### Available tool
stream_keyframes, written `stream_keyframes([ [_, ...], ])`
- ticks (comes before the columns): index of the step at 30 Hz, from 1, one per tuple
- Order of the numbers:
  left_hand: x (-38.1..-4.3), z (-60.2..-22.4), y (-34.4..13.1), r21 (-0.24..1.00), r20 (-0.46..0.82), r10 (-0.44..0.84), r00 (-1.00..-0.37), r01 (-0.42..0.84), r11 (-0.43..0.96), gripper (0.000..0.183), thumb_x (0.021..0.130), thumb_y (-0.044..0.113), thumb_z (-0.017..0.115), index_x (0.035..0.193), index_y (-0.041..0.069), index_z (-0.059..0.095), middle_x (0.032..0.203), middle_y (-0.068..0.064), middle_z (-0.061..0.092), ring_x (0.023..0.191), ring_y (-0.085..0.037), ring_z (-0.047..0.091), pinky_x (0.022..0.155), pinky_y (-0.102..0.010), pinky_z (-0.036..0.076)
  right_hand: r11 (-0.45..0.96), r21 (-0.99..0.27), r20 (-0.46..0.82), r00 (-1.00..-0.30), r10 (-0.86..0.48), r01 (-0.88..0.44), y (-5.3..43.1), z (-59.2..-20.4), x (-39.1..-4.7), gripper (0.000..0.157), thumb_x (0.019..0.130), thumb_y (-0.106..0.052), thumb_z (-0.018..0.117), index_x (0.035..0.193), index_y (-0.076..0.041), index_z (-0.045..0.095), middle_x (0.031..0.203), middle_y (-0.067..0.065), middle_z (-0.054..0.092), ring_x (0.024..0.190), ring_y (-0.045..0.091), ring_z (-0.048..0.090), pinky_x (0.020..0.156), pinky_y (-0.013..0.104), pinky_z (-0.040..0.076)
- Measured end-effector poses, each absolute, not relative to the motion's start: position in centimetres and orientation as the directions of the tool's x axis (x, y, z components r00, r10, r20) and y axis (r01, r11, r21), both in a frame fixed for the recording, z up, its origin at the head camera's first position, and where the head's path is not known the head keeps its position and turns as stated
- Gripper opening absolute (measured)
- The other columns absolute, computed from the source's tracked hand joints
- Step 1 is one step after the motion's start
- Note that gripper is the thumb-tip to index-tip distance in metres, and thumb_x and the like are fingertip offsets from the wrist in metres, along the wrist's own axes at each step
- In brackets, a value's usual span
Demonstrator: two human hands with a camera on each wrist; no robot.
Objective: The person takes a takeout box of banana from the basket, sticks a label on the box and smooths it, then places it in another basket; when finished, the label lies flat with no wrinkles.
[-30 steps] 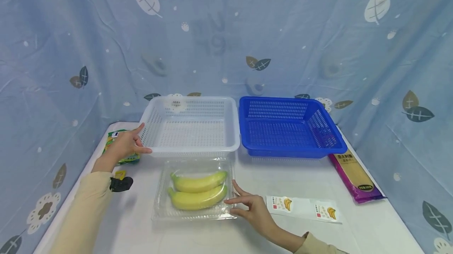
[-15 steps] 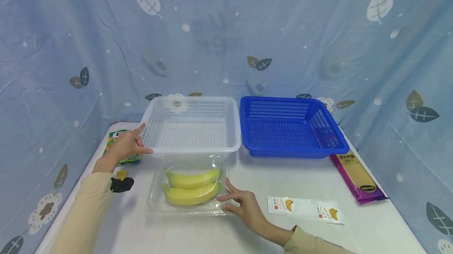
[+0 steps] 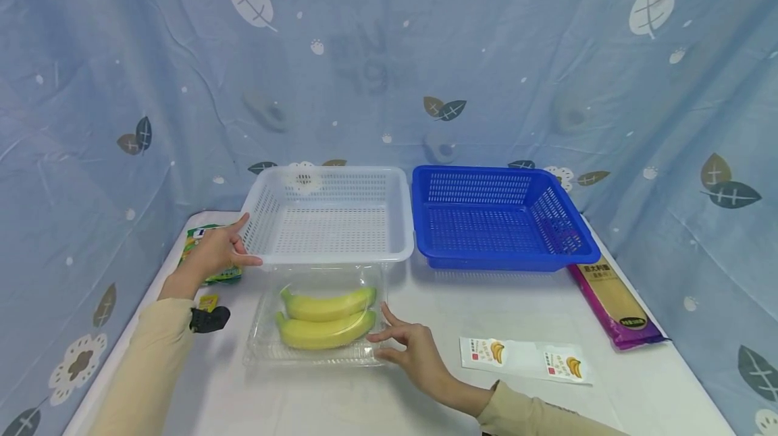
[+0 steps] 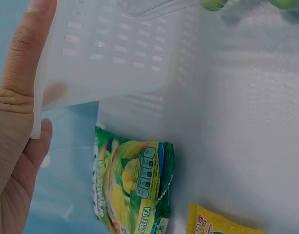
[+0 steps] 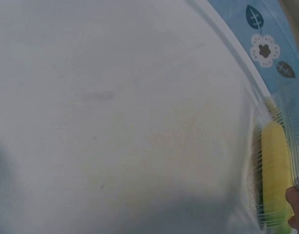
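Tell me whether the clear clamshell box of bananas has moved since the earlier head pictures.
Yes. In the head view, the clear clamshell box has shifted left and slightly up the picture, judged against the white perforated plastic basket.

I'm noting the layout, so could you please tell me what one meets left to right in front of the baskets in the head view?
Yellow sachet, clear container with two bananas, right hand, strip of banana labels, purple packet.
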State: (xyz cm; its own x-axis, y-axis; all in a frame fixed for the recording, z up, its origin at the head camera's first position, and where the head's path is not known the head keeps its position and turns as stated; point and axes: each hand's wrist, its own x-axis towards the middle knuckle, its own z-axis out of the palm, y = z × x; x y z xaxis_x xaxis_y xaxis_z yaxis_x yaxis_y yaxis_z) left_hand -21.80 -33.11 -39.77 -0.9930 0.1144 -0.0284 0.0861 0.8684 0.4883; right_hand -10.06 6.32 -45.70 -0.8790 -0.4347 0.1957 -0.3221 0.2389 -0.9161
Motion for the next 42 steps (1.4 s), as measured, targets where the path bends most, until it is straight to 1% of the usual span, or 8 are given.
stream_keyframes([
  [5,-21.8,-39.7,-33.1,0.479,-0.030,0.100,-0.995,0.074,0.875,0.065,0.068,0.036,0.086,0.116,-0.002,0.063,0.113,-0.020,0.063,0.053,-0.018,0.035,0.071,-0.036,0.041,0.229,-0.922,0.192,-0.882,-0.430,-0.312,6.2,-45.8,-10.1,0.023,0.075,0.002,0.075,0.097,-0.004,0.074,0.141,0.022,0.042,0.118,0.039,0.052,0.097,0.035,0.045],
  [7,-21.8,-39.7,-33.1,0.481,-0.021,0.104,-0.994,0.081,0.873,0.049,0.067,0.039,0.086,0.090,0.001,0.066,0.142,-0.025,0.042,0.053,-0.018,0.033,0.073,-0.037,0.041,0.225,-0.925,0.191,-0.885,-0.425,-0.308,6.2,-45.8,-10.1,0.023,0.075,0.001,0.075,0.098,-0.005,0.074,0.142,0.021,0.042,0.119,0.039,0.052,0.097,0.035,0.044],
  [10,-21.7,-39.7,-33.2,0.472,-0.024,0.123,-0.992,0.097,0.876,0.069,0.067,0.043,0.084,0.114,-0.003,0.063,0.127,-0.022,0.058,0.053,-0.017,0.036,0.071,-0.035,0.042,0.212,-0.933,0.183,-0.889,-0.420,-0.292,6.2,-45.8,-10.0,0.023,0.076,0.001,0.075,0.098,-0.005,0.074,0.143,0.020,0.041,0.120,0.039,0.051,0.098,0.036,0.043],
  [14,-21.6,-39.7,-33.2,0.452,-0.044,0.136,-0.990,0.101,0.886,0.110,0.071,0.041,0.083,0.148,-0.007,0.020,0.071,-0.006,0.057,0.054,-0.016,0.039,0.068,-0.034,0.041,0.193,-0.944,0.160,-0.883,-0.440,-0.268,6.3,-45.7,-9.9,0.024,0.078,0.005,0.073,0.101,-0.004,0.073,0.146,0.021,0.037,0.123,0.041,0.048,0.101,0.040,0.040],
  [21,-20.4,-39.7,-32.2,0.434,0.018,0.112,-0.994,0.109,0.894,0.046,0.074,0.038,0.081,0.092,-0.002,0.068,0.138,-0.033,0.041,0.087,-0.039,0.054,0.092,-0.056,0.041,0.146,-0.980,0.038,-0.845,-0.533,-0.136,8.3,-44.0,-10.3,0.038,0.086,0.009,0.061,0.123,0.002,0.062,0.152,0.025,0.023,0.134,0.045,0.030,0.101,0.052,0.036],
  [25,-18.7,-39.9,-31.7,0.474,0.106,0.096,-0.990,0.135,0.870,0.046,0.083,0.030,0.075,0.111,-0.006,0.067,0.146,-0.032,0.031,0.128,-0.054,0.032,0.099,-0.067,0.031,0.137,-0.989,-0.024,-0.839,-0.544,-0.060,10.8,-43.0,-11.2,0.040,0.090,0.001,0.062,0.129,0.004,0.056,0.148,0.025,0.032,0.133,0.043,0.034,0.103,0.042,0.039],
  [32,-16.1,-41.0,-30.7,0.614,0.336,-0.012,-0.942,0.210,0.761,0.032,0.087,0.013,0.071,0.115,-0.003,0.066,0.140,-0.027,0.045,0.126,-0.051,0.039,0.090,-0.065,0.041,0.109,-0.991,-0.120,-0.869,-0.480,0.077,15.9,-43.1,-12.1,0.042,0.091,-0.009,0.065,0.128,0.009,0.054,0.134,0.025,0.052,0.112,0.024,0.061,0.092,0.028,0.050],
  [42,-12.9,-40.6,-26.8,0.728,0.429,-0.122,-0.895,0.262,0.633,0.029,0.086,0.007,0.072,0.114,0.001,0.068,0.135,-0.015,0.055,0.124,-0.029,0.050,0.088,-0.011,0.044,0.081,-0.994,-0.095,-0.932,-0.349,0.071,21.1,-44.6,-12.1,0.035,0.093,-0.010,0.062,0.125,0.006,0.057,0.128,0.004,0.062,0.107,0.010,0.063,0.088,0.027,0.052],
])
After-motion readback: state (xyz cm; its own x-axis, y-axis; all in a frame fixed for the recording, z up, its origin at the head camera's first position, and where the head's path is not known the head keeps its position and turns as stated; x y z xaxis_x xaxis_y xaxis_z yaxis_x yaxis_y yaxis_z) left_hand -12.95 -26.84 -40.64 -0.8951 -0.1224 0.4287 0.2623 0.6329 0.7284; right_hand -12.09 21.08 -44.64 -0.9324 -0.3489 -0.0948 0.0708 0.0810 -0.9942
